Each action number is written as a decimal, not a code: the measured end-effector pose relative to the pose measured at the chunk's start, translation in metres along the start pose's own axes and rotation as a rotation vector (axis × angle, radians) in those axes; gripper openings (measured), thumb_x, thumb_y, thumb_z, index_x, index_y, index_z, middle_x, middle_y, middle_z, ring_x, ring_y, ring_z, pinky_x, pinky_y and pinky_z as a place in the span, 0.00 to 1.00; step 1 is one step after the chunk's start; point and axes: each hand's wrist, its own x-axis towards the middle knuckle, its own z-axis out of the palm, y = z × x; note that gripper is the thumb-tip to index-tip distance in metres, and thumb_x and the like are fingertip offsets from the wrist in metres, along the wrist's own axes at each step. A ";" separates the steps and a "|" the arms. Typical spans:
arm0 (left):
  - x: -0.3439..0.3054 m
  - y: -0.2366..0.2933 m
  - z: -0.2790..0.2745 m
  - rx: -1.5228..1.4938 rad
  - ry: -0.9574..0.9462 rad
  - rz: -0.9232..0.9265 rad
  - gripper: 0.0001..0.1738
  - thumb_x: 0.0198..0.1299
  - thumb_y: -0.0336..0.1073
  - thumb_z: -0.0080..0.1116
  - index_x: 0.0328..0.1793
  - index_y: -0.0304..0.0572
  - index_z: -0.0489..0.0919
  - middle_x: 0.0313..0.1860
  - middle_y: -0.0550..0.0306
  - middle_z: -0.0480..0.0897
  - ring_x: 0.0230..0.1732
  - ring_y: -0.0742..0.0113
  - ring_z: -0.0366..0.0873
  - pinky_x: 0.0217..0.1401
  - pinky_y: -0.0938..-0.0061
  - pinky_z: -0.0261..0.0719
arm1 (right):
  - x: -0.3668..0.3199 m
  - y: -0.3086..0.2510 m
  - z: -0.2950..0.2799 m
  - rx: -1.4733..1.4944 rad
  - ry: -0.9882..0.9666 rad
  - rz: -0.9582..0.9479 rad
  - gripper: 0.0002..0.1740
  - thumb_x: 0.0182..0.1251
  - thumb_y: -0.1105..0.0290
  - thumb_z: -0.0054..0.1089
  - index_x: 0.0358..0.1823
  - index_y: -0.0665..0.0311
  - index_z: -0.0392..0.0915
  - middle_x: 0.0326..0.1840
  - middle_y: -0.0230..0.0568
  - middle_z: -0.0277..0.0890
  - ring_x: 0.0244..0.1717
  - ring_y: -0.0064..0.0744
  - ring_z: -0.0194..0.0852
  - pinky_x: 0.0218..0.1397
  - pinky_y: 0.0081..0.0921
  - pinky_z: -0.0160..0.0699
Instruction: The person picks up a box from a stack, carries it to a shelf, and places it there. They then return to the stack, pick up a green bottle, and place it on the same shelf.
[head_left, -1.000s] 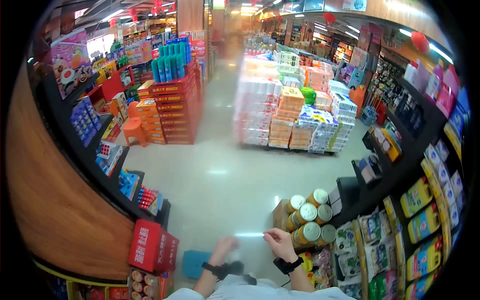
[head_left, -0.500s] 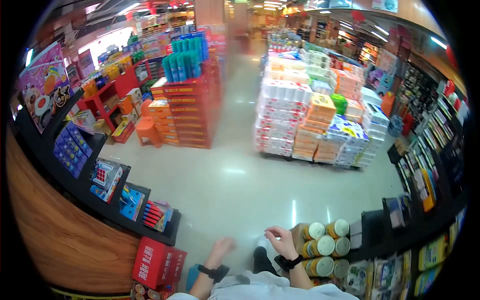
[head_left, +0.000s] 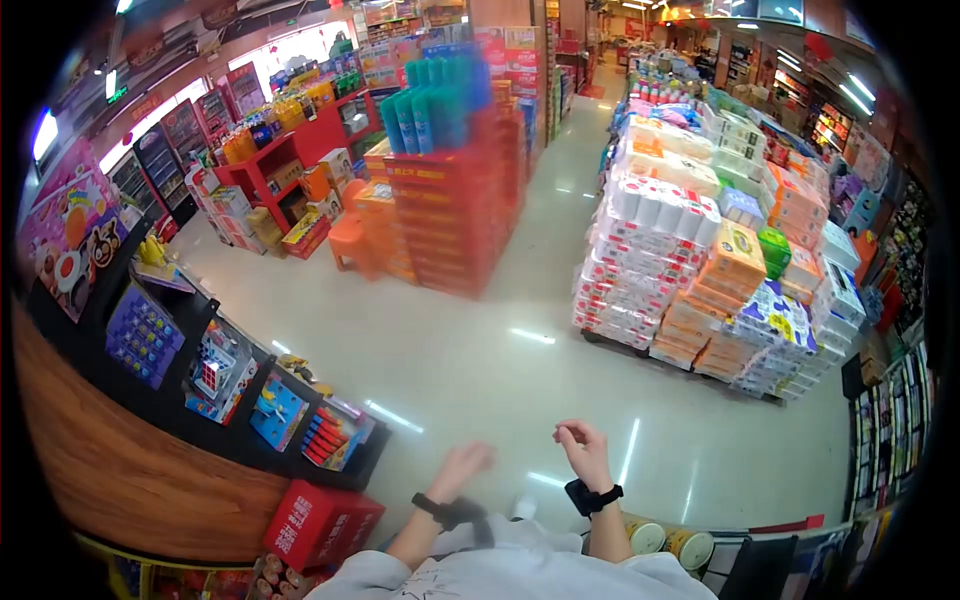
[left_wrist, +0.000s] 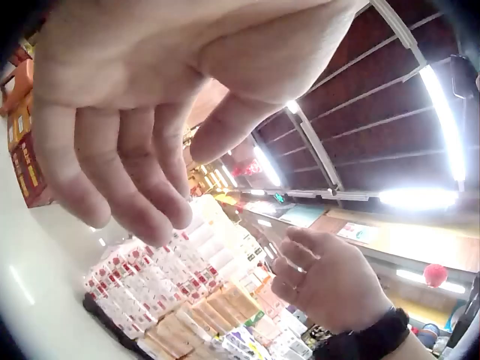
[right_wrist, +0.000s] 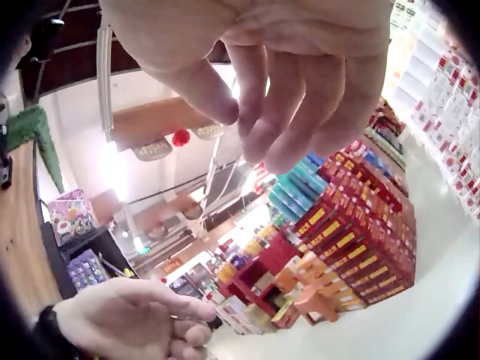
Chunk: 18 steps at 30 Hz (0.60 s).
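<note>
My left hand (head_left: 463, 470) hangs in front of my body above the tiled floor (head_left: 480, 385), slightly blurred. In the left wrist view its fingers (left_wrist: 124, 165) droop in a loose curl with nothing between them. Beside it my right hand (head_left: 585, 452) is raised a little higher, also holding nothing. The right wrist view shows its fingers (right_wrist: 289, 112) bent loosely, thumb close to the index finger. Both wrists wear black straps. Nearest below are a red box (head_left: 320, 525) to the left and lidded tins (head_left: 688, 547) to the right.
Ahead left, red cartons (head_left: 450, 220) carry teal bottles (head_left: 410, 115), with an orange stool (head_left: 352, 240) alongside. A tall stack of wrapped paper rolls and tissue packs (head_left: 650, 230) stands right of the aisle (head_left: 570, 160). Dark shelves (head_left: 240, 400) with toys line the wooden counter (head_left: 130, 450).
My view has turned left: the stacks have shifted right, and the tins and right-hand shelves have mostly slid out at the lower right. Both hands stay empty before my body.
</note>
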 end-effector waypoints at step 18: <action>0.246 0.069 -0.138 -0.211 0.200 -0.099 0.14 0.71 0.38 0.49 0.49 0.37 0.82 0.38 0.55 0.86 0.41 0.66 0.85 0.47 0.72 0.80 | 0.291 0.015 0.115 -0.064 -0.256 -0.073 0.08 0.72 0.72 0.59 0.44 0.70 0.82 0.35 0.38 0.85 0.40 0.26 0.85 0.47 0.23 0.82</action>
